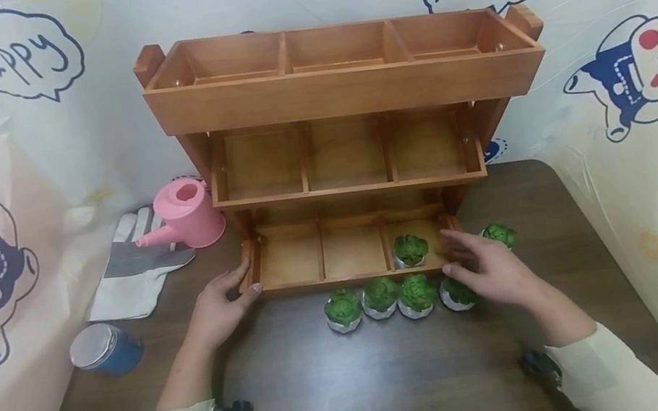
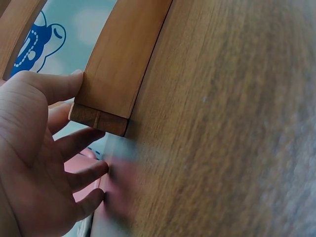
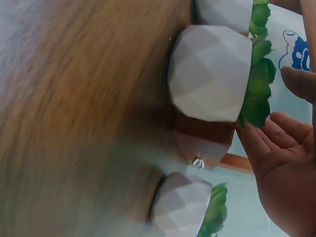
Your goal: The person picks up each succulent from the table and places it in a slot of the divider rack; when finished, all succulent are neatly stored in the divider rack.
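A brown three-tier wooden planter shelf stands at the back of the table, each tier split into three compartments. My left hand holds the left end of its lowest tier, thumb at the front corner; in the left wrist view, fingers reach round the end of the wooden tray. At the opposite end, my right hand lies with spread fingers beside the tray and over a potted succulent. That white faceted pot shows close to the fingers in the right wrist view. Another succulent sits in the bottom right compartment.
Three more succulents line up before the shelf, and another stands beyond its right end. To the left are a pink watering can, grey-and-white gloves and a blue jar with a silver lid. Printed cloth surrounds the table.
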### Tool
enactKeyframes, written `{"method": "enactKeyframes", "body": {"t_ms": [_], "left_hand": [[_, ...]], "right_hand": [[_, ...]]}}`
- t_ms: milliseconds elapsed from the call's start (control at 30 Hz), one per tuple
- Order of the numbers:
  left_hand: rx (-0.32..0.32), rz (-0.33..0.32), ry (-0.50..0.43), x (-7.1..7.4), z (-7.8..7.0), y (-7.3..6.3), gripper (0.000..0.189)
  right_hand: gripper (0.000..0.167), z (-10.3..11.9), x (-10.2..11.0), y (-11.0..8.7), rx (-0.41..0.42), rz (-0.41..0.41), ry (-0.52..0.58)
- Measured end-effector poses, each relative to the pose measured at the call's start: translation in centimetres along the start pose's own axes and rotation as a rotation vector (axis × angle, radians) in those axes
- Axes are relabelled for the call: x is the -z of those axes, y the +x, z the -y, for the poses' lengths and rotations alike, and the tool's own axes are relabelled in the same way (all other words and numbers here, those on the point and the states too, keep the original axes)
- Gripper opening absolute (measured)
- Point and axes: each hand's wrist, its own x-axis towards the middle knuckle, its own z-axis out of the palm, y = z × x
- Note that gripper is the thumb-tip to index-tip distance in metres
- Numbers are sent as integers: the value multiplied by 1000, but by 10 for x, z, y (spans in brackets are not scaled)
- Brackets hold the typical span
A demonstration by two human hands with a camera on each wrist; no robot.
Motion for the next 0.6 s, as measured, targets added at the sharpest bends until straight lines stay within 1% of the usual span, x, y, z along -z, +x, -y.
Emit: {"method": "enactKeyframes", "body": {"t_ms": [167,333,467,600], "left_hand": [[1,3,-7,0,1,0,74],[5,-1,-7,0,1,0,74],[21,5,-5,0,1,-1,75],[32,11,-6,0,1,0,75]], "right_hand": [[61,-5,7,-7,-2,-50,-25],[58,-11,15,-11,10,-109,-79],[57,-15,20,-14,-5,-148,-116],[56,-20,25,-18,-22,-178,-120]]}}
